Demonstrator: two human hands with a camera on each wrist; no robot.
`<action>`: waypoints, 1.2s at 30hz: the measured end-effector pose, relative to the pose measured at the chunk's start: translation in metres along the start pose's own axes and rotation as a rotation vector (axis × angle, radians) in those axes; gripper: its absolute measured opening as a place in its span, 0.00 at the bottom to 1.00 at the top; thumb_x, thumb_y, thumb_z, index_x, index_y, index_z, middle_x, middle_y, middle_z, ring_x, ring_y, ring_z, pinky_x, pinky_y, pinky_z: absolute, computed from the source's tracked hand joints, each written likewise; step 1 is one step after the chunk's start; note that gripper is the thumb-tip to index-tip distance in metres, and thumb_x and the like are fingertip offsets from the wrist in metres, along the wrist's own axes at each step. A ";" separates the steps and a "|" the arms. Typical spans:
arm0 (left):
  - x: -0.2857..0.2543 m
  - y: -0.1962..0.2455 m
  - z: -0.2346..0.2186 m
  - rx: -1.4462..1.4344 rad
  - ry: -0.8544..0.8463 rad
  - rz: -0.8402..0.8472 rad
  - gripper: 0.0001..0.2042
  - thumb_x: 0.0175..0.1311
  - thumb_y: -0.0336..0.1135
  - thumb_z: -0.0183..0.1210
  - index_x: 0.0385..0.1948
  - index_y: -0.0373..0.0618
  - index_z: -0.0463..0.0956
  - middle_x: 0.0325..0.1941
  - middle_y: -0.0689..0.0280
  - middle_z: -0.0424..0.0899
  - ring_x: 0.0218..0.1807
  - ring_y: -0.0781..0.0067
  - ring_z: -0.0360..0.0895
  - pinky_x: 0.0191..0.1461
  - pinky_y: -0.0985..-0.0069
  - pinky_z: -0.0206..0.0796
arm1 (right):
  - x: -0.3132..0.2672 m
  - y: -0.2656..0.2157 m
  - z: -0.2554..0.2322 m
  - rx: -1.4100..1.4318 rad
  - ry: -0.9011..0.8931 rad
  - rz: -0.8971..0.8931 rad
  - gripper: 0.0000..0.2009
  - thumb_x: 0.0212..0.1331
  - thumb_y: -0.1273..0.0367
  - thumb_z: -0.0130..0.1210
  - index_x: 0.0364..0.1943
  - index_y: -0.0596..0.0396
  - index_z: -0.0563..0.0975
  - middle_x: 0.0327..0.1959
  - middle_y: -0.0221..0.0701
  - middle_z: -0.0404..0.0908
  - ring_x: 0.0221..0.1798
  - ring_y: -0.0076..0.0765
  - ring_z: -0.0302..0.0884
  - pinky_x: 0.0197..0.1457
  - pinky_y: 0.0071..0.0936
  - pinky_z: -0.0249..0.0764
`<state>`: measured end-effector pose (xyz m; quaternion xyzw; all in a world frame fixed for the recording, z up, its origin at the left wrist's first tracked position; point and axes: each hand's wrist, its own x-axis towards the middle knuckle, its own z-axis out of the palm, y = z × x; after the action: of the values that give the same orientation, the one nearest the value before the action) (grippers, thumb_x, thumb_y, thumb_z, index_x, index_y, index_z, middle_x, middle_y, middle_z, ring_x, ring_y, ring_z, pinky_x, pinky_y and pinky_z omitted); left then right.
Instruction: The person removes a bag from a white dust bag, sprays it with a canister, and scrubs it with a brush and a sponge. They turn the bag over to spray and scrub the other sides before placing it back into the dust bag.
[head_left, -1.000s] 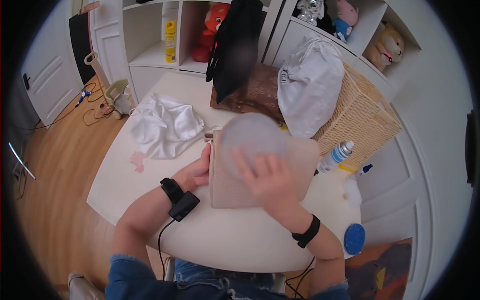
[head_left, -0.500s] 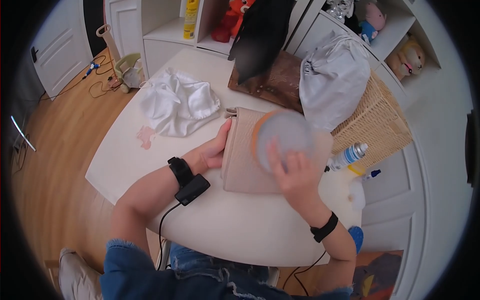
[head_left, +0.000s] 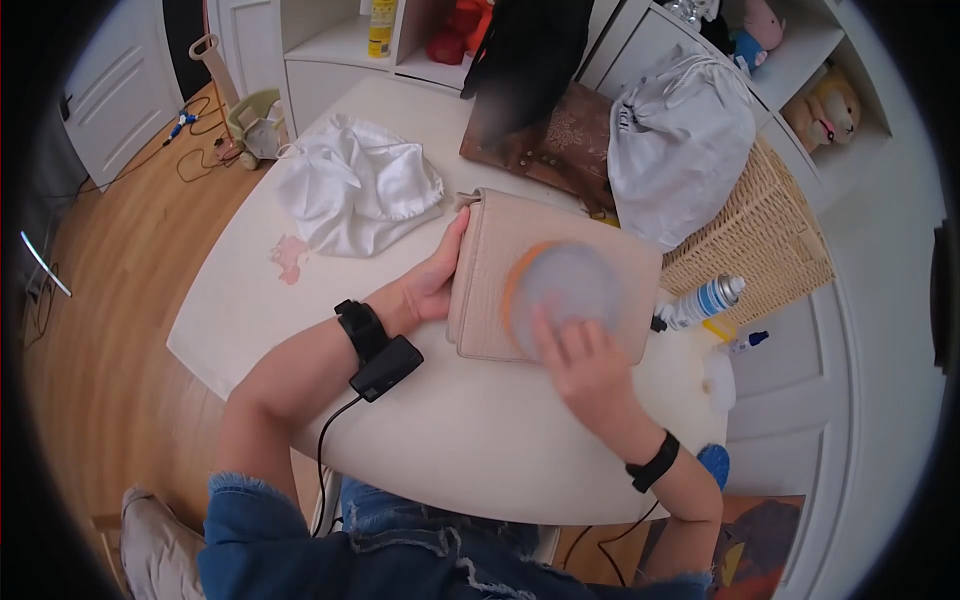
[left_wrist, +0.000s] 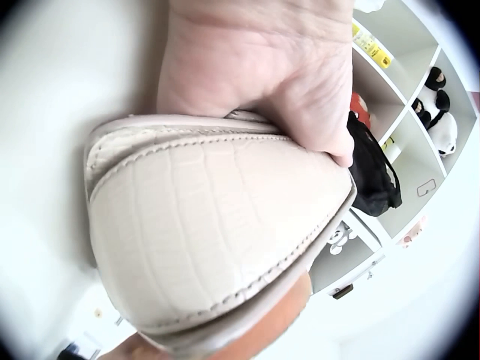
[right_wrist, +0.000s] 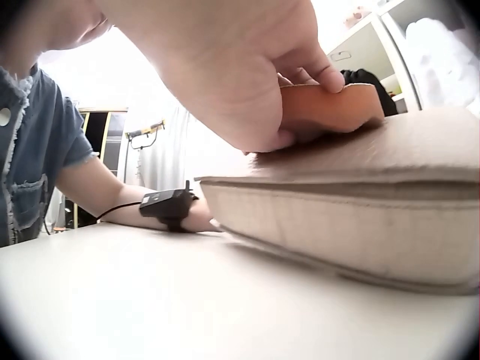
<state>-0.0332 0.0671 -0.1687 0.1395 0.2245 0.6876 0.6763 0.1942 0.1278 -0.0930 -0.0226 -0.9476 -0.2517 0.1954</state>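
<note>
A beige crocodile-textured leather bag [head_left: 490,280] lies on the white table in the head view, its stitched side facing the left wrist camera. My left hand [head_left: 437,277] grips the bag's left end, thumb along its upper edge. Between the thumb and fingers of my right hand [head_left: 592,382] is a round sponge-like pad [head_left: 575,285], greyish on top and blurred in the head view. The pad's orange side [right_wrist: 326,109] shows in the right wrist view, close on the bag's upper face. Part of the left hand is hidden by the bag.
Behind the bag lie a crumpled white cloth pouch [head_left: 355,190], a brown patterned bag [head_left: 565,150] and a stuffed white drawstring bag [head_left: 680,145]. To the right stand a wicker basket [head_left: 770,235] and a spray can [head_left: 705,303]. A blue oval pad [head_left: 713,465] sits at the right edge.
The round pad has moved over the bag's face, first toward the right and then down toward the near edge. The left hand keeps its grip. The head view has shifted.
</note>
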 end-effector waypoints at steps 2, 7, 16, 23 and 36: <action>0.001 0.000 -0.002 -0.013 0.000 0.016 0.37 0.64 0.69 0.41 0.65 0.48 0.63 0.66 0.60 0.69 0.64 0.63 0.68 0.68 0.64 0.59 | -0.007 -0.020 -0.003 0.043 0.015 -0.248 0.27 0.47 0.72 0.53 0.58 0.56 0.74 0.33 0.32 0.68 0.35 0.34 0.66 0.32 0.27 0.67; 0.001 -0.001 -0.004 -0.032 -0.005 0.001 0.38 0.63 0.70 0.42 0.63 0.47 0.65 0.63 0.60 0.71 0.62 0.64 0.70 0.67 0.65 0.61 | -0.031 -0.030 -0.007 0.129 0.032 -0.412 0.27 0.46 0.71 0.54 0.57 0.59 0.74 0.31 0.33 0.68 0.33 0.34 0.66 0.31 0.26 0.67; 0.005 -0.001 -0.005 -0.032 0.048 -0.008 0.38 0.63 0.71 0.38 0.64 0.48 0.64 0.64 0.61 0.71 0.62 0.63 0.70 0.66 0.62 0.63 | -0.059 -0.001 0.005 -0.040 -0.074 0.053 0.26 0.45 0.74 0.53 0.56 0.64 0.73 0.31 0.36 0.70 0.32 0.37 0.69 0.29 0.27 0.69; 0.006 -0.002 -0.011 -0.051 -0.011 -0.006 0.39 0.62 0.71 0.42 0.65 0.49 0.63 0.65 0.59 0.70 0.63 0.63 0.69 0.67 0.63 0.60 | -0.058 -0.024 -0.009 -0.002 -0.029 -0.204 0.26 0.45 0.74 0.53 0.54 0.66 0.75 0.30 0.33 0.68 0.32 0.34 0.67 0.29 0.23 0.68; 0.006 -0.002 -0.011 -0.036 -0.036 -0.015 0.39 0.63 0.71 0.39 0.66 0.48 0.61 0.68 0.59 0.66 0.65 0.63 0.66 0.68 0.63 0.60 | -0.055 -0.033 -0.018 -0.070 -0.184 -0.064 0.27 0.44 0.75 0.52 0.53 0.76 0.71 0.32 0.35 0.69 0.34 0.34 0.70 0.26 0.21 0.71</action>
<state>-0.0375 0.0718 -0.1796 0.1379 0.2011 0.6837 0.6878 0.2473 0.0935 -0.1148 -0.0224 -0.9524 -0.2876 0.0984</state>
